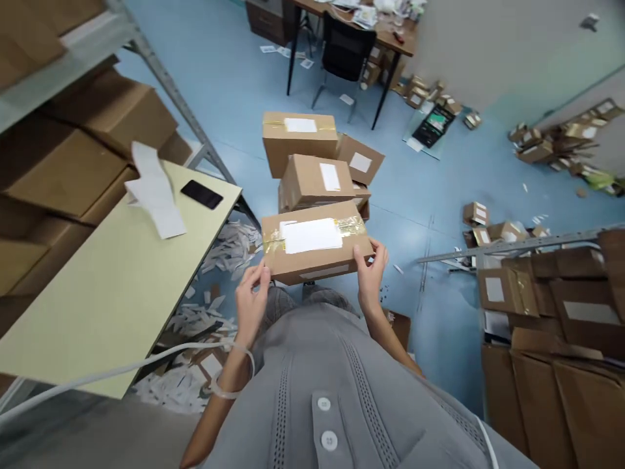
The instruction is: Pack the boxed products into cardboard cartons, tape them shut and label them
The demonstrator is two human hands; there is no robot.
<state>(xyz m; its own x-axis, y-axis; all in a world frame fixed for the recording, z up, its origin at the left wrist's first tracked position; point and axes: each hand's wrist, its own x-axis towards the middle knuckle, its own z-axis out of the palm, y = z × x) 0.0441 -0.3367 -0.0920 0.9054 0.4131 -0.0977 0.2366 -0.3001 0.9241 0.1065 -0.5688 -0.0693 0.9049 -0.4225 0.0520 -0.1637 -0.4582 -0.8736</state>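
A taped cardboard box with a blank-looking white label on top is in front of my body. My left hand pinches its near left corner, thumb against the side. At the near right corner, my right hand grips the box with thumb and fingers. Just beyond it stands another labelled carton, with a taller carton behind and a tilted carton to the right. Whether the held box rests on anything is hidden.
On my left, a pale table bears a phone and paper strips, beside shelved boxes. Paper scraps litter the floor below. A shelf of boxes is at right; a chair and desk stand ahead.
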